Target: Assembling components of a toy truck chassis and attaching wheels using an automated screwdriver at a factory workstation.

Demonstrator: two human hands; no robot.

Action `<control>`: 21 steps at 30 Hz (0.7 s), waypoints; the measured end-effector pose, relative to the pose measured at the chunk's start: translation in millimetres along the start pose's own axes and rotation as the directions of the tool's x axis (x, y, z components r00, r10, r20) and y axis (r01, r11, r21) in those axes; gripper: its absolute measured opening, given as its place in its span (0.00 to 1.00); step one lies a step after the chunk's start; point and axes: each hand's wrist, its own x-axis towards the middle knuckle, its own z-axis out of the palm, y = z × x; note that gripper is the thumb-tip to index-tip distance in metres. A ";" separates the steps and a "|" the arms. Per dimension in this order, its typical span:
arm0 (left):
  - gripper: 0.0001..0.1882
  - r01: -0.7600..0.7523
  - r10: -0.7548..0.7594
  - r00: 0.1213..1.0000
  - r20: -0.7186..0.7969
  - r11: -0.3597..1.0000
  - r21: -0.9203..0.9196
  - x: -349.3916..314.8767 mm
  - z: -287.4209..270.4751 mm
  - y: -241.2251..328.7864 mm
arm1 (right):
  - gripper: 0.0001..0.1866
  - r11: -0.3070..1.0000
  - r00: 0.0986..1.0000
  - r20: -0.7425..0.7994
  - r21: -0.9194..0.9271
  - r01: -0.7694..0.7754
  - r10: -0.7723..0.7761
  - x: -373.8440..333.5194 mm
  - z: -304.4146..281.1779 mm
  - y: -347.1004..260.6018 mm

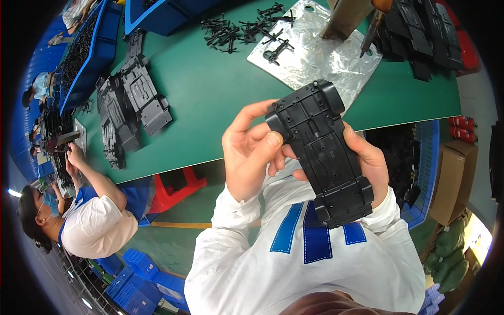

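A long black plastic chassis tray [328,157] is held up in front of my chest, tilted, its far end leaning left. My right hand [367,157] grips its right side, fingers passing behind it. My left hand [254,147] is at the upper left corner, thumb and fingers closed around the edge there; what the fingertips pinch, if anything besides the tray, is hidden. Beyond the tray lies a silver foil-covered board [315,58] on the green table [194,94]. Small black clip-like parts [278,52] rest on the board's left corner.
More small black parts [226,34] lie in a pile left of the board. Black chassis trays are stacked at left [142,94] and right [420,31]. A pointed tool [371,31] hangs over the board. Blue bins [94,52] stand far left. A co-worker [94,210] sits at left.
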 end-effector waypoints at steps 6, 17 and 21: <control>0.26 0.004 -0.003 1.000 -0.012 1.000 0.023 -1.5 2.2 -0.9 | 0.30 0.999 1.000 0.024 -0.046 0.017 -0.016 -2.5 -2.2 0.3; 0.26 0.008 -0.008 1.000 -0.019 0.999 0.041 0.1 2.0 -2.5 | 0.31 1.000 1.000 0.018 -0.016 0.006 -0.006 -2.5 -0.9 -0.7; 0.25 0.001 -0.001 1.000 -0.009 0.999 0.045 0.3 -0.4 -1.8 | 0.30 1.000 1.000 0.018 -0.017 0.001 -0.001 -1.0 0.8 -0.7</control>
